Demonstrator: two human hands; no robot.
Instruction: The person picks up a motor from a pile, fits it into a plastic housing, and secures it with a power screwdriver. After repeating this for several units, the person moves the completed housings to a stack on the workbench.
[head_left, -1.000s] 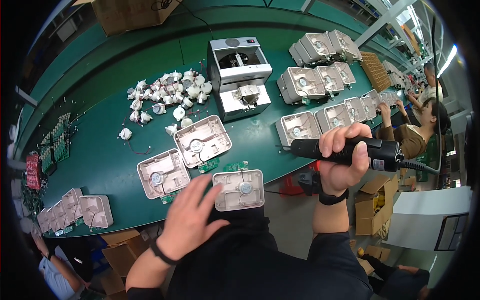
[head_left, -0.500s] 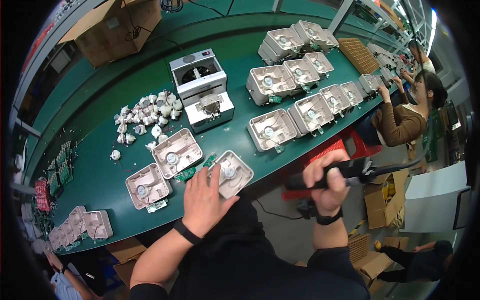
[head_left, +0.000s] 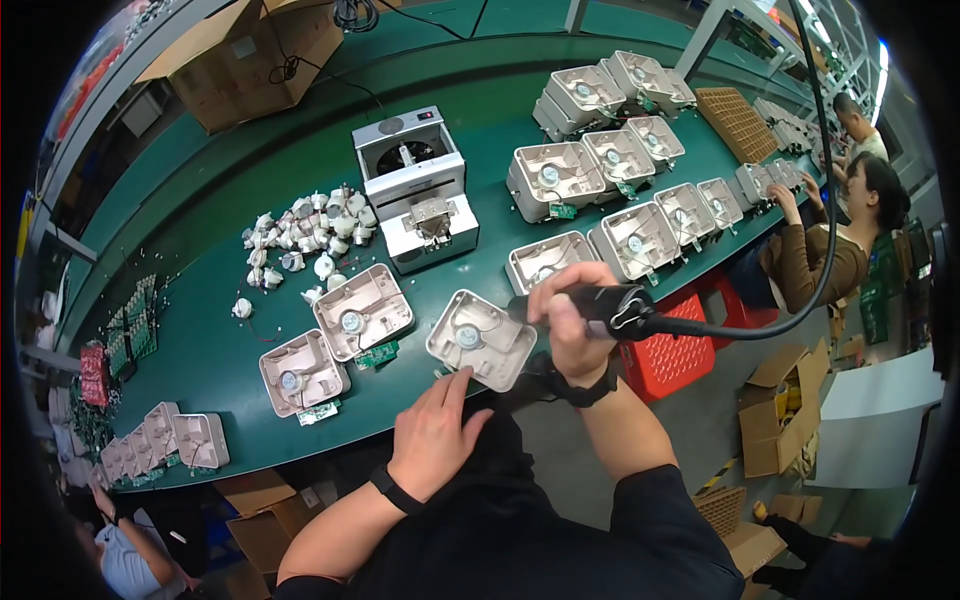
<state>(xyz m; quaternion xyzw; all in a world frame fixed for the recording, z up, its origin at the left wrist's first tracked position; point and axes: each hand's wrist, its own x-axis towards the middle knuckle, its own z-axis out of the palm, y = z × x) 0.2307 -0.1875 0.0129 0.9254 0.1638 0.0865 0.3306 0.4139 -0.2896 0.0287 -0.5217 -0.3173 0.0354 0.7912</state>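
A light plastic housing [head_left: 505,358] with a round speaker [head_left: 467,336] inside lies near the table's front edge, turned at an angle. My left hand [head_left: 433,440] rests at its near corner, fingers stretched and thumb apart, fingertips touching the rim. A black corded electric screwdriver [head_left: 598,308] is wrapped in the fingers of my right hand [head_left: 575,335]. The tool lies sideways with its front end beside the housing's right wall; whether it touches is unclear. Two similar housings [head_left: 385,312] with small green circuit boards [head_left: 378,356] stand to the left.
A white-and-grey machine [head_left: 428,230] stands behind, beside a pile of small white parts [head_left: 310,225]. Rows of housings [head_left: 558,170] fill the right side. The screwdriver's thick cord [head_left: 745,328] loops up right. A red stool [head_left: 668,350] is below the table edge; co-workers sit right and lower left.
My right hand has brought the screwdriver left and up to the housing. The housing has turned and shifted slightly. My left hand has moved from over its left side to its near corner.
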